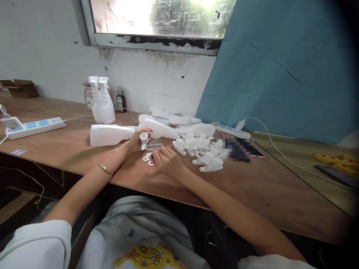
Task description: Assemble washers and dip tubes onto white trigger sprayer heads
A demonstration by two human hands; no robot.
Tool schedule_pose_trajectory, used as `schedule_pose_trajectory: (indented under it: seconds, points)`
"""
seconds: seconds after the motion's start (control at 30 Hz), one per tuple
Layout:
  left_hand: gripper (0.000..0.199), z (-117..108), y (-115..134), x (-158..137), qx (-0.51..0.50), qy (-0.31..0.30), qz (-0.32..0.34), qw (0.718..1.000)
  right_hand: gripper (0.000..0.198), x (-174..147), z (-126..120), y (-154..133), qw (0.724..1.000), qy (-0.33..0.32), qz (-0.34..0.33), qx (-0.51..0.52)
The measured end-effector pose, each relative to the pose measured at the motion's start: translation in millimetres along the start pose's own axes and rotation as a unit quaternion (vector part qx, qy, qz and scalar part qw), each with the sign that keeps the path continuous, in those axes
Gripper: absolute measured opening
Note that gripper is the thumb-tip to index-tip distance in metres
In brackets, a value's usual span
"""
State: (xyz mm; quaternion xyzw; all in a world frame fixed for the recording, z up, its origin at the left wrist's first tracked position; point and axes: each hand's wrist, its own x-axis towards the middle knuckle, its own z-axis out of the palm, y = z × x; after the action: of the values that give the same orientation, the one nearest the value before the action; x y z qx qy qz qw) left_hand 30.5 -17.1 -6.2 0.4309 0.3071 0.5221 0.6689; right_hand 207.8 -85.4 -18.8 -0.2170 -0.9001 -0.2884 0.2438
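Note:
My left hand (136, 139) is closed around a white spray trigger head (144, 138), whose round collar faces me. To its right, my right hand (167, 160) rests low over the table with fingers curled and fingertips down beside several small white ring washers (145, 158). What those fingertips hold, if anything, is hidden. Thin clear dip tubes (155, 144) lie in a bundle just behind both hands. Several more white trigger heads (212, 161) are piled to the right of my right hand. A white plastic bottle (112, 135) lies on its side behind my left hand.
More white bottles (158, 128) lie along the wall. Two assembled spray bottles (104, 104) stand back left, near a small dark bottle (121, 101). Power strips (36, 127) and cables sit left and right. A phone (254, 149) lies at right on the wooden table (244, 190).

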Motion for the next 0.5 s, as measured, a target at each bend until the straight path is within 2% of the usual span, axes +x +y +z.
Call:
schedule_pose_trajectory:
  seconds: [0.1, 0.23, 0.37, 0.5]
  points:
    - [0.017, 1.6, -2.5, -0.8, 0.005, -0.003, -0.012, 1.0, 0.018, -2.9, -2.5, 2.8, 0.993, 0.107, -0.054, 0.012]
    - [0.013, 3.3, -5.3, -0.2, 0.021, 0.016, -0.02, 0.999, 0.005, -8.3, -4.3, 2.5, 0.962, 0.219, -0.147, 0.064]
    - [0.018, 5.2, -8.9, 0.8, 0.055, 0.037, -0.03, 0.997, 0.018, -6.9, -7.8, 2.6, 0.929, 0.266, -0.196, 0.167]
    - [0.025, 3.5, -13.7, 2.7, 0.092, 0.046, -0.066, 0.993, 0.018, -3.5, -13.1, 6.4, 0.921, 0.282, -0.211, 0.166]
